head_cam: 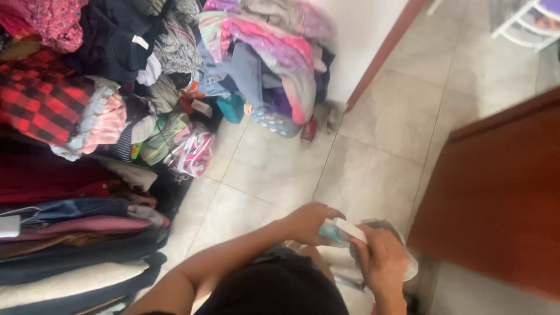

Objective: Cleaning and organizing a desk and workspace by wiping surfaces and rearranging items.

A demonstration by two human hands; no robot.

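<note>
Holding a small white-and-teal packet (343, 231), left hand (306, 223) and right hand (382, 259) each in pinching grip, clothes pile (146, 87) beyond

Heaped clothes (116, 87), tiled floor (274, 169)

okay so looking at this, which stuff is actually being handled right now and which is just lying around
In hand:
- left hand and right hand, both on a small white and teal object, blurred, kind unclear

Lying about:
- pile of clothes on the tiled floor
- red plaid garment
- stack of folded clothes
- brown wooden furniture
</note>
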